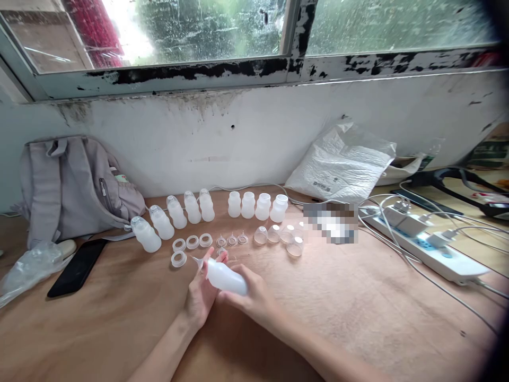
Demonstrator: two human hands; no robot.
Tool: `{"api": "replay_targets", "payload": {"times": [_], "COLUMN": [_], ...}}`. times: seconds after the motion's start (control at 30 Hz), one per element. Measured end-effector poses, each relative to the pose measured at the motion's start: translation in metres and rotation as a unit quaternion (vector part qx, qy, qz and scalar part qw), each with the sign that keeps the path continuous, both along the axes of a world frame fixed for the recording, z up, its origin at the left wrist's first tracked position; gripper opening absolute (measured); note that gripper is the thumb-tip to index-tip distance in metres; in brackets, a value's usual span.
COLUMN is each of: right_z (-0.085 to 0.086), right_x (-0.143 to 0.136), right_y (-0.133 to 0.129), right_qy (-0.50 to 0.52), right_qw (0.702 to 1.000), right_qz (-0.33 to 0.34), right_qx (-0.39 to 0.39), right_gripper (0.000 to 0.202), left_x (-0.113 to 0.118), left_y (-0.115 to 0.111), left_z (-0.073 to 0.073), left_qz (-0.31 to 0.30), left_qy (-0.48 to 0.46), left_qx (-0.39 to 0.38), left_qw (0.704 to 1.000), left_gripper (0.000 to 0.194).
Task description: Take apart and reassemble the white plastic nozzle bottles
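A frosted white baby bottle point(227, 277) lies tilted between my hands, its top end toward the left. My right hand point(254, 294) wraps round its base. The fingers of my left hand point(202, 289) close about its neck, where a clear silicone nipple point(198, 261) sticks out. Just beyond my hands are several clear nipples point(231, 240), several white collar rings point(193, 242) and several clear dome caps point(273, 233). Behind them stand several open bottles point(248, 206). Several capped bottles point(176, 213) form a curved row at the left.
A grey backpack point(75, 185), a black phone point(77, 268) and a plastic bag point(34, 270) are at the left. A white power strip point(433, 246) with cables lies at the right. A white plastic mailer point(342, 162) leans on the wall below the window.
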State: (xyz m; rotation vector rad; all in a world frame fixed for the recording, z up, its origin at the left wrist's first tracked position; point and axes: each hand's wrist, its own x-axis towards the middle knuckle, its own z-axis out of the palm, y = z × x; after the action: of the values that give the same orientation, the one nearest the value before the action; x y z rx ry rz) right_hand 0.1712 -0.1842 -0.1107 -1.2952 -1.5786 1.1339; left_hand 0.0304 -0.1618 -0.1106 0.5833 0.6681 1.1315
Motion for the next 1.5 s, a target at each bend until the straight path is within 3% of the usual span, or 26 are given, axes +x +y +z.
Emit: {"api": "replay_targets", "payload": {"times": [0.1, 0.23, 0.43, 0.57, 0.77, 0.87, 1.0, 1.07, 1.13, 1.23, 1.27, 1.37, 1.5], "right_z": [-0.005, -0.007, 0.000, 0.003, 0.001, -0.001, -0.003, -0.005, -0.006, -0.007, -0.007, -0.001, 0.010], "right_x": [-0.005, -0.010, -0.012, -0.013, -0.007, -0.005, -0.009, -0.010, -0.008, 0.006, 0.013, 0.041, 0.085], "right_y": [-0.007, -0.013, -0.014, -0.010, -0.005, -0.004, -0.003, -0.002, 0.002, 0.011, 0.015, 0.028, 0.042], "right_qy": [-0.088, -0.091, 0.013, 0.102, 0.160, 0.220, 0.303, 0.315, 0.270, 0.054, -0.035, -0.218, -0.280], "right_qw": [0.990, 0.990, 0.998, 0.977, 0.945, 0.930, 0.910, 0.912, 0.934, 0.996, 0.999, 0.948, 0.889], "right_qz": [0.013, 0.038, 0.038, 0.050, 0.073, 0.102, 0.130, 0.123, 0.110, 0.046, 0.003, -0.152, -0.333], "right_qx": [0.113, 0.100, -0.053, -0.180, -0.277, -0.276, -0.252, -0.233, -0.205, -0.047, 0.032, 0.176, 0.143], "right_gripper": [0.034, 0.026, 0.024, 0.028, 0.032, 0.033, 0.040, 0.045, 0.049, 0.045, 0.041, 0.031, 0.027], "left_x": [0.000, 0.001, 0.002, 0.000, -0.004, -0.005, -0.002, 0.001, 0.003, 0.002, 0.002, -0.001, -0.001], "left_y": [0.000, -0.001, -0.003, -0.003, -0.001, 0.001, 0.000, -0.001, -0.002, -0.001, -0.001, 0.001, -0.001], "left_z": [-0.002, -0.007, -0.010, -0.009, -0.012, -0.010, -0.005, -0.004, -0.003, -0.005, -0.006, -0.005, -0.001], "left_qz": [0.014, 0.059, 0.061, 0.029, 0.012, -0.011, -0.043, -0.053, -0.057, -0.046, -0.039, -0.021, -0.007], "left_qy": [0.034, 0.063, -0.003, -0.046, -0.070, -0.059, -0.028, 0.001, 0.025, 0.037, 0.040, 0.055, 0.057], "left_qx": [-0.012, -0.036, -0.099, -0.093, -0.081, -0.052, -0.020, -0.016, -0.017, -0.019, -0.024, -0.042, -0.031], "left_qw": [0.999, 0.996, 0.993, 0.994, 0.994, 0.997, 0.998, 0.998, 0.998, 0.998, 0.998, 0.997, 0.998], "left_gripper": [0.043, 0.024, 0.011, 0.008, 0.008, 0.008, 0.029, 0.039, 0.043, 0.047, 0.047, 0.047, 0.046]}}
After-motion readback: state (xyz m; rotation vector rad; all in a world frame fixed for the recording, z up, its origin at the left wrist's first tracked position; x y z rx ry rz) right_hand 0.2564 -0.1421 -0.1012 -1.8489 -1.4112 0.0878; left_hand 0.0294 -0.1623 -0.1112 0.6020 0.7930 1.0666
